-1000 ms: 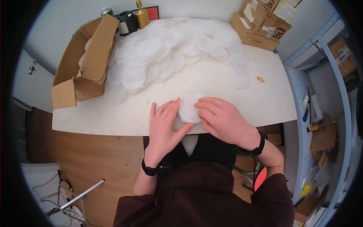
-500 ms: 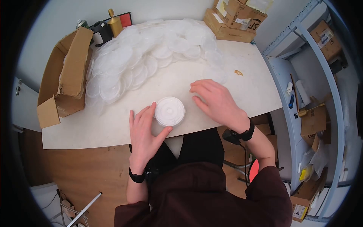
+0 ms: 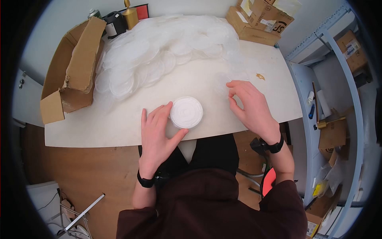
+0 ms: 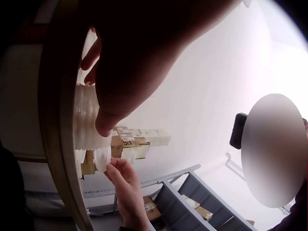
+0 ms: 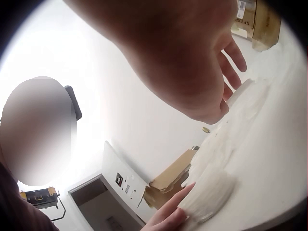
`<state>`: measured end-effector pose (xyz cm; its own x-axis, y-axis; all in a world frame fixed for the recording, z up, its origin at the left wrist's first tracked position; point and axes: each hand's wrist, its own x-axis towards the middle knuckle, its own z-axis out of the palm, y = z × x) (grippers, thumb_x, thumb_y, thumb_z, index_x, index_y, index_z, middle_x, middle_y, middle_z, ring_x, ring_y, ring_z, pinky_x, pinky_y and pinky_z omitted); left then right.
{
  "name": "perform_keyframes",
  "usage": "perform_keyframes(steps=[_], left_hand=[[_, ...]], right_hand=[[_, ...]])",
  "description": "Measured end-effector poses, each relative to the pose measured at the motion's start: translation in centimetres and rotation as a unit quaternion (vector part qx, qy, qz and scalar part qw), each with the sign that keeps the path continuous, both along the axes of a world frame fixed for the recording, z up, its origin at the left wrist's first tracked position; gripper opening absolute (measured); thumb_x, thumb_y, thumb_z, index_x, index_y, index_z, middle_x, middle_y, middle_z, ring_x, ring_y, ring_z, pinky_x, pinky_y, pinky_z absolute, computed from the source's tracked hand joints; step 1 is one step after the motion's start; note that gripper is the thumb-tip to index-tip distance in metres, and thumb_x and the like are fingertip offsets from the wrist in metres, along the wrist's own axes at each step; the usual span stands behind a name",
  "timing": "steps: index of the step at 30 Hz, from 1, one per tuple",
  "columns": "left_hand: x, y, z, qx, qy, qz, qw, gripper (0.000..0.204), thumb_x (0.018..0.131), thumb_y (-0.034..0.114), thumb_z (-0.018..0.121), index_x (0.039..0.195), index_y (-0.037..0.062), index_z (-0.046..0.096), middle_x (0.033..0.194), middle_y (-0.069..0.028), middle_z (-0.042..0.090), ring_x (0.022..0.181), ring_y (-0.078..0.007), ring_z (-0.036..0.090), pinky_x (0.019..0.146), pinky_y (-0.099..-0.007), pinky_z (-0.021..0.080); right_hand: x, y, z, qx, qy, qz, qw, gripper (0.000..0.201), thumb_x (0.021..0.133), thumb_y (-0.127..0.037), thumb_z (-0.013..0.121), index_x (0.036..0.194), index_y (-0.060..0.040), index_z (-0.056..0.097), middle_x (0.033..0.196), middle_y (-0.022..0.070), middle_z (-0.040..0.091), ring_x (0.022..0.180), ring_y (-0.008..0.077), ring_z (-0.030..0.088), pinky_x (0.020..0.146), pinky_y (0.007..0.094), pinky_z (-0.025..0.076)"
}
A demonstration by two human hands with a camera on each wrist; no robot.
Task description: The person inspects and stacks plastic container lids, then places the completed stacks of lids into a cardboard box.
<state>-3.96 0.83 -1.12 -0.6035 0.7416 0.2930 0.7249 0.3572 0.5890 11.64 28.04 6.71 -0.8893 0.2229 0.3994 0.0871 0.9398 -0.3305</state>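
A neat stack of round translucent plastic lids [image 3: 186, 112] stands near the table's front edge. My left hand [image 3: 156, 133] holds it from the left, fingertips at the far side and thumb at the near side. The left wrist view shows the stack's ridged side [image 4: 86, 118] beside the thumb. To the right of the stack, my right hand [image 3: 254, 106] pinches a single clear lid [image 4: 102, 159] between thumb and fingers. That lid is faint against the white table in the head view. A large loose heap of the same lids [image 3: 159, 47] spreads across the back of the table.
An open cardboard box [image 3: 81, 67] stands at the table's left. Shipping boxes [image 3: 258, 24] are piled at the back right. A black container [image 3: 114, 24] and a gold bottle [image 3: 130, 18] stand behind the heap. Grey shelving [image 3: 308, 91] is on the right.
My right hand has left the stack and moved right; a clear lid now shows at its fingertips. The left hand stays at the stack. The head view has shifted.
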Motion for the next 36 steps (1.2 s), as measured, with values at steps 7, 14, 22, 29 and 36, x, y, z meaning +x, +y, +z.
perform_keyframes(steps=[7,14,22,29,36], left_hand=[[0.0,-0.2,0.0,-0.008,-0.005,-0.006,1.0,0.092,0.092,0.043,0.093,0.165,0.0021,0.056,0.155,-0.0152,0.067,0.151,-0.0333,0.057,0.138,-0.0661,0.023],[-0.1,-0.3,-0.1,-0.016,-0.012,-0.004,1.0,0.098,0.092,0.045,0.093,0.167,-0.0037,0.053,0.156,-0.0186,0.066,0.152,-0.0337,0.056,0.138,-0.0651,0.022],[-0.1,-0.4,-0.2,0.01,-0.001,-0.018,1.0,0.088,0.093,0.038,0.092,0.167,0.0065,0.057,0.164,-0.0152,0.062,0.153,-0.033,0.055,0.138,-0.0689,0.021],[0.1,-0.3,-0.1,0.02,0.001,-0.005,1.0,0.083,0.093,0.035,0.091,0.165,0.0077,0.059,0.166,-0.0137,0.061,0.153,-0.0331,0.056,0.137,-0.0692,0.022],[0.1,-0.5,-0.1,0.02,-0.008,-0.003,1.0,0.081,0.093,0.035,0.091,0.163,0.0079,0.06,0.166,-0.0129,0.061,0.152,-0.0331,0.056,0.138,-0.0687,0.021]], right_hand=[[-1.8,-5.8,-1.2,0.018,-0.001,0.182,0.983,0.018,0.091,-0.001,0.08,0.106,-0.0034,0.069,0.138,0.0129,0.074,0.138,0.0368,0.069,0.107,0.0459,0.062],[-2.4,-6.4,-2.5,0.017,-0.011,0.208,0.978,0.021,0.092,-0.005,0.082,0.11,-0.0042,0.071,0.142,0.0127,0.074,0.143,0.0362,0.066,0.113,0.0466,0.06],[-1.1,-5.7,-2.1,-0.085,0.01,0.192,0.978,0.031,0.097,-0.009,0.081,0.127,-0.0052,0.073,0.149,0.0146,0.072,0.147,0.0389,0.062,0.121,0.0512,0.054],[0.6,5.1,-4.3,0.114,-0.036,-0.073,0.99,0.021,0.099,-0.007,0.075,0.12,-0.002,0.074,0.131,0.0152,0.075,0.133,0.037,0.067,0.108,0.0482,0.058],[1.5,5.0,-4.3,0.076,-0.055,-0.116,0.989,0.007,0.099,-0.004,0.07,0.106,-0.0021,0.068,0.116,0.0131,0.078,0.118,0.0347,0.073,0.095,0.047,0.061]])
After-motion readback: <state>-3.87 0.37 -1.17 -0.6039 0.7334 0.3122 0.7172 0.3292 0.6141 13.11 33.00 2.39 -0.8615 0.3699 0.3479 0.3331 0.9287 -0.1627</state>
